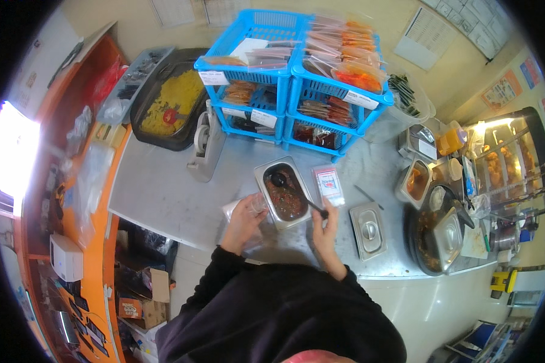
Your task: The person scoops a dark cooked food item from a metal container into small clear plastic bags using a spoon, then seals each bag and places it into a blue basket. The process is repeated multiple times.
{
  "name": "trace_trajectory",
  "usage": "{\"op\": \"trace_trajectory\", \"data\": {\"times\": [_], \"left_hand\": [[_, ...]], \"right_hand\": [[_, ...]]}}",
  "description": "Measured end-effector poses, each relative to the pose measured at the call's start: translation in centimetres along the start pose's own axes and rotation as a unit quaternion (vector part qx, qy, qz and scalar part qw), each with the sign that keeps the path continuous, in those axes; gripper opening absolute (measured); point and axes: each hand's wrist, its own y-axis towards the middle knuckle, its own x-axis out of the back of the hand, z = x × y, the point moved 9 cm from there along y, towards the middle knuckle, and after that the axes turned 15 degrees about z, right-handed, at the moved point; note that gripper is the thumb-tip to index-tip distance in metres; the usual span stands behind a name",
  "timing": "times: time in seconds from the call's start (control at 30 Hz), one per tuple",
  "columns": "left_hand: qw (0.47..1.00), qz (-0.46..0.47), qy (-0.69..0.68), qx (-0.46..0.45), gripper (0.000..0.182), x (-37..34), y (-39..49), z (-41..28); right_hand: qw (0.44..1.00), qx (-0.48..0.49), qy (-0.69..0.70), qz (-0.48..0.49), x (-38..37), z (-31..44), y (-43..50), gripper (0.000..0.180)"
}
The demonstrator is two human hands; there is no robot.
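Note:
A rectangular steel food pan (pixel 260 181) with a dark reddish chunky sauce (pixel 284 199) stands before me on the metal worktop. My right hand (pixel 325 224) grips the handle end of a black ladle (pixel 305 196), whose bowl lies in the sauce at the pan's far end. Left of the pan, my left hand (pixel 246 220) holds a small clear plastic bag (pixel 257 203) by its upper part. More clear plastic lies under and behind that hand. A pack of printed zip bags (pixel 329 183) lies just right of the pan. The steel lid (pixel 369 230) rests farther right.
Blue stacked baskets (pixel 286 68) of filled sachets stand behind the pan. A tape dispenser (pixel 204 145) and a dark tray of yellow food (pixel 172 104) are at left. A knife (pixel 369 197), a sauce pan (pixel 413 183) and a round dark pan (pixel 420 245) are at right.

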Motion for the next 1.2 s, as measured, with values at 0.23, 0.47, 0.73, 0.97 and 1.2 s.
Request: {"op": "trace_trajectory", "data": {"times": [0.23,0.47,0.73,0.97,1.2], "left_hand": [[0.999,-0.020,0.022,0.028,0.027,-0.2,0.8,0.3],[0.999,-0.050,0.009,0.006,0.030,-0.4,1.7,-0.4],[0.997,-0.034,0.066,-0.024,0.029,-1.2,1.4,-1.4],[0.996,-0.008,0.085,-0.016,0.031,-0.3,1.8,-1.2],[0.996,-0.007,0.089,-0.021,0.032,-0.5,1.7,-1.2]], "right_hand": [[0.950,0.197,-0.091,0.224,-4.5,6.1,6.1,0.021],[0.945,0.201,-0.133,0.223,-5.3,6.8,9.6,0.009],[0.955,-0.194,0.175,0.137,-4.2,-3.1,8.2,0.025],[0.947,-0.210,0.240,0.047,-0.2,-5.6,8.3,0.030],[0.931,-0.238,0.275,0.004,1.4,-7.0,7.3,0.030]]}}
